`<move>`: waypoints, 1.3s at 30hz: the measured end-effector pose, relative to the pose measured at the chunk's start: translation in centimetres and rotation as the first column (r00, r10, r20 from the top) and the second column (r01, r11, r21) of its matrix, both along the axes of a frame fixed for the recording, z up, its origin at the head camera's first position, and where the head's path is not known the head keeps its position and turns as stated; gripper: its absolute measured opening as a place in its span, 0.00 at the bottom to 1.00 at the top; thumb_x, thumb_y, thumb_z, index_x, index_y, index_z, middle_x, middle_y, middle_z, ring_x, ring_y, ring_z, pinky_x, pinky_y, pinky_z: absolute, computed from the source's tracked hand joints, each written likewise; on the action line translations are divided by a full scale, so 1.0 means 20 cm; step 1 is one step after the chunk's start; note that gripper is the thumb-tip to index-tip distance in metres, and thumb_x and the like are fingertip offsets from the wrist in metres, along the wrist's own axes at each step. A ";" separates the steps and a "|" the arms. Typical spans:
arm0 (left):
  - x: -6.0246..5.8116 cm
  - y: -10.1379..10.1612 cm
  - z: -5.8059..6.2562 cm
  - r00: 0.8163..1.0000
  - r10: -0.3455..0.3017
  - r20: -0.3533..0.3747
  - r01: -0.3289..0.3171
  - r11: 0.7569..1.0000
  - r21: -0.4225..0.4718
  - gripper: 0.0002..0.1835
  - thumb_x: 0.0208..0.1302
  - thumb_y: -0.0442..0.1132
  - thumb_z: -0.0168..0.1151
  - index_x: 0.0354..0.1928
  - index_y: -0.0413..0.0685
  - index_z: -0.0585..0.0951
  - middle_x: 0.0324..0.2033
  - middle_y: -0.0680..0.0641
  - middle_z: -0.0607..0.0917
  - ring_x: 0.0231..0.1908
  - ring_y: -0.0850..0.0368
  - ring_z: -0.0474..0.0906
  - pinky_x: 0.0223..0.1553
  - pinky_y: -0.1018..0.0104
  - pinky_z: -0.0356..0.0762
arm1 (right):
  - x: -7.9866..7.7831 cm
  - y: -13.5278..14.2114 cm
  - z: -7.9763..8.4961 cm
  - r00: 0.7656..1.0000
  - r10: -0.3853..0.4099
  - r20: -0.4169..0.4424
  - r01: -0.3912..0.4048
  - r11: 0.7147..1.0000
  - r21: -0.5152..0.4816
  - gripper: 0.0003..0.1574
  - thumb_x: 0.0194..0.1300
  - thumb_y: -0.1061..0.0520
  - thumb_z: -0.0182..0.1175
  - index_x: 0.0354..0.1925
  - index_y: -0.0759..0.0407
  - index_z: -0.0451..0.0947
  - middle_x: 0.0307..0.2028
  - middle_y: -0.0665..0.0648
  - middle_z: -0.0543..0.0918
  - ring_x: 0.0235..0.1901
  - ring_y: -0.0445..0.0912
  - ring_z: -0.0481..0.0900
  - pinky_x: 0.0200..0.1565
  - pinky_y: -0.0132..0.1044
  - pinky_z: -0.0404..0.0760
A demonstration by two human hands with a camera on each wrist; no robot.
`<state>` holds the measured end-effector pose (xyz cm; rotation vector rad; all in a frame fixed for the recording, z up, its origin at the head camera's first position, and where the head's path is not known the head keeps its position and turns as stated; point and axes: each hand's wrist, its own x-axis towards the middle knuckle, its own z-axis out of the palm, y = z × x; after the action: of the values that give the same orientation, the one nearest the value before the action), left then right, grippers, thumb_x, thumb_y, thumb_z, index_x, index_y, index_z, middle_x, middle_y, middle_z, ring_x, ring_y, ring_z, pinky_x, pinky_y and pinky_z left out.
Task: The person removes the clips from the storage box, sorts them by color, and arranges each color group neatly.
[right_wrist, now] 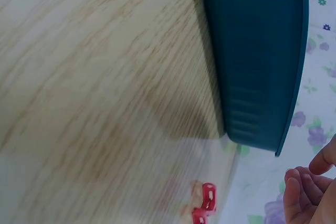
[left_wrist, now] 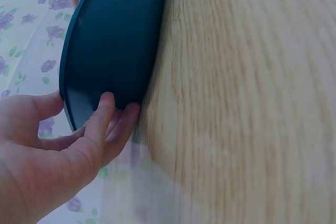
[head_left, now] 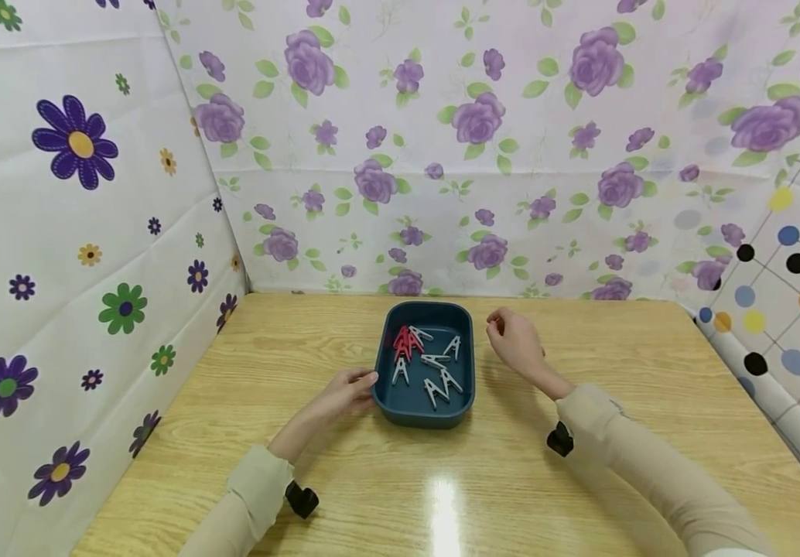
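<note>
A dark blue plastic box (head_left: 424,414) sits on the table and contains red clothespins (head_left: 403,343) bunched at its left side, plus several white clothespins (head_left: 435,360). My left hand (head_left: 344,393) holds the box at its left side; in the left wrist view the thumb meets the rim and the fingers (left_wrist: 94,129) lie against the outer wall. Just right of the box, my right hand (head_left: 514,340) is raised with loosely bent fingers, nothing visible in it. Two red clothespins (right_wrist: 208,196) lie on the table in the right wrist view, hidden in the head view.
The wooden table (head_left: 302,333) carries the box near its far edge. Floral cloth (head_left: 386,155) hangs behind it, a flower-patterned sheet (head_left: 128,232) stands at the left, and a dotted sheet (head_left: 776,294) borders the right. Black wrist devices (head_left: 560,439) hang beneath both forearms.
</note>
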<state>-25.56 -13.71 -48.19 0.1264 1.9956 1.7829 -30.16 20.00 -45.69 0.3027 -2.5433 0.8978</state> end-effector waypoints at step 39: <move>0.00 -0.01 -0.01 1.000 -0.011 -0.002 0.011 1.000 0.009 0.28 0.75 0.43 0.49 0.67 0.28 0.62 0.62 0.28 0.71 0.56 0.46 0.77 0.60 0.53 0.73 | -0.05 -0.33 0.05 0.965 0.165 0.205 -0.184 0.980 0.079 0.11 0.66 0.59 0.56 0.43 0.63 0.81 0.32 0.56 0.84 0.26 0.43 0.78 0.33 0.38 0.79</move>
<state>-25.54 -13.86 -48.36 0.1415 1.9846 1.7856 -31.19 13.33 -44.75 0.4975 -2.7846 0.9085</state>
